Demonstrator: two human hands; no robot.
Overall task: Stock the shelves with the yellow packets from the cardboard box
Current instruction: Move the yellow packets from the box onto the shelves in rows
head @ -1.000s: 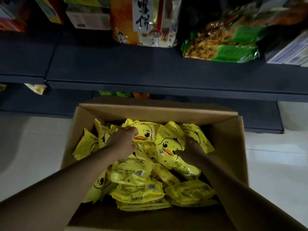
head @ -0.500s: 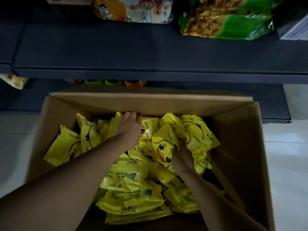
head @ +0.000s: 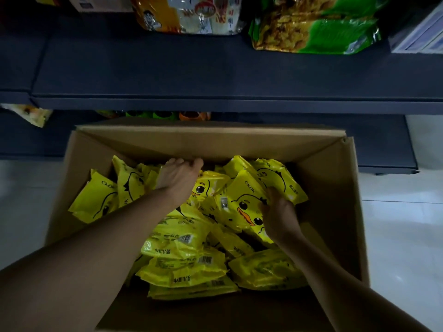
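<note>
Yellow packets [head: 182,245] heaped in cardboard box [head: 335,188]; left hand [head: 178,178] spread on packets, right hand [head: 279,216] gripping one.

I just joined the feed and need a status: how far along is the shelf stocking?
Done: no yellow packet shows on the dark shelf, which has bare space in front of other snack bags.

In hand: both hands are in the cardboard box; the right hand is on a duck-print packet, the left hand reaches among packets at the far wall.

Left: nearly everything; the box looks full.
</note>
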